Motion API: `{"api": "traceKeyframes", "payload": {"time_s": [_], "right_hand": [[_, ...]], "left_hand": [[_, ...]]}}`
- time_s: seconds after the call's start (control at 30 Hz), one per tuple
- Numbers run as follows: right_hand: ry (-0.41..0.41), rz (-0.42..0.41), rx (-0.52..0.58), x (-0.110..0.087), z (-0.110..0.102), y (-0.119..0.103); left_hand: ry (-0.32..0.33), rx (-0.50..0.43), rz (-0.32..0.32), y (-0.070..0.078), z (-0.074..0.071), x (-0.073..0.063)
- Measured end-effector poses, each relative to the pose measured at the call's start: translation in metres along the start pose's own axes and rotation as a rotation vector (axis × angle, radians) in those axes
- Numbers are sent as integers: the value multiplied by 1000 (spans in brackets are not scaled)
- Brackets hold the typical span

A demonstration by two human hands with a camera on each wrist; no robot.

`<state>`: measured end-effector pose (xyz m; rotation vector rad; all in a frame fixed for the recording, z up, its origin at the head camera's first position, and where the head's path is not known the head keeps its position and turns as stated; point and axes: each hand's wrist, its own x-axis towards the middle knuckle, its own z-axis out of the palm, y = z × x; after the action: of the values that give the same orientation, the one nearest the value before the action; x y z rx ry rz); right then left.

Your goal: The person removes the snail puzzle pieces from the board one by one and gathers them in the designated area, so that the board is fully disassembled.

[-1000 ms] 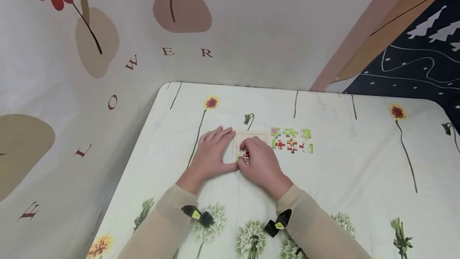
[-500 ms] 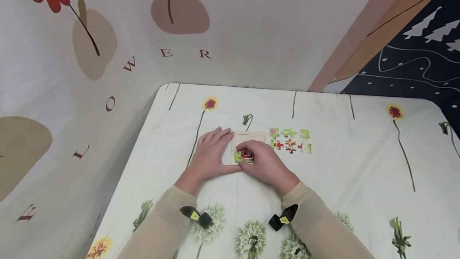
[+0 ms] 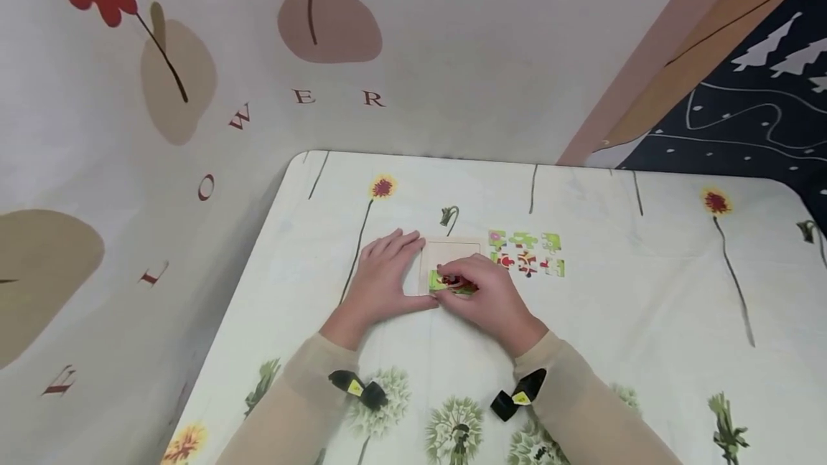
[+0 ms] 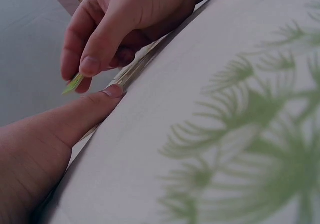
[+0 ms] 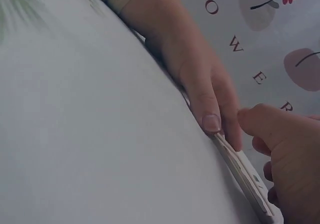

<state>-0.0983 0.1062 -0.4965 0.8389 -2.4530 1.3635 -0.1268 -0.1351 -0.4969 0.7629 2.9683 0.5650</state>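
Observation:
A small wooden puzzle board [image 3: 455, 240] lies on the table between both hands. My left hand [image 3: 386, 277] steadies it, fingers spread along its left side and thumb straight along its front edge. Over the board's front part, my right hand [image 3: 484, 291] pinches a puzzle piece between thumb and fingers. The green edge of that puzzle piece [image 4: 73, 84] shows in the left wrist view, above the left thumb; the rest of it is hidden by fingers. Green and red picture parts [image 3: 436, 283] show in the board's front row, partly covered by the right hand.
Right of the board, loose puzzle pieces [image 3: 526, 262] lie in two rows, green ones behind red ones. A white cloth [image 3: 633, 307] with printed flowers covers the table. Behind stands a fabric backdrop [image 3: 465, 92] with letters. Each wrist carries a black camera [image 3: 510, 403].
The right hand has shifted slightly right and its grip has turned, so more of the green and red pictures in the board's front row shows. The left thumb reaches further along the front edge.

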Motion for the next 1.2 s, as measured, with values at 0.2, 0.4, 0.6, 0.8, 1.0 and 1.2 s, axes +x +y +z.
{"api": "traceKeyframes", "payload": {"time_s": [0.2,0.4,0.6,0.8,1.0,1.2], "right_hand": [[48,-35,-16,-13,-16,8],[78,-28,-34,-21,-30,16],[81,-44,-69,-29,-44,20],[75,-23,-95,-39,-58,26],[36,61,-149,-51,-73,31],[13,65,-182,-54,-76,33]], "left_hand": [[-25,11,-3,2,2,1],[-24,29,-8,2,0,2],[-12,31,-2,2,-2,1],[-25,22,-9,3,-3,0],[-20,16,-4,2,-1,0],[-18,11,-7,2,-1,0]]}}
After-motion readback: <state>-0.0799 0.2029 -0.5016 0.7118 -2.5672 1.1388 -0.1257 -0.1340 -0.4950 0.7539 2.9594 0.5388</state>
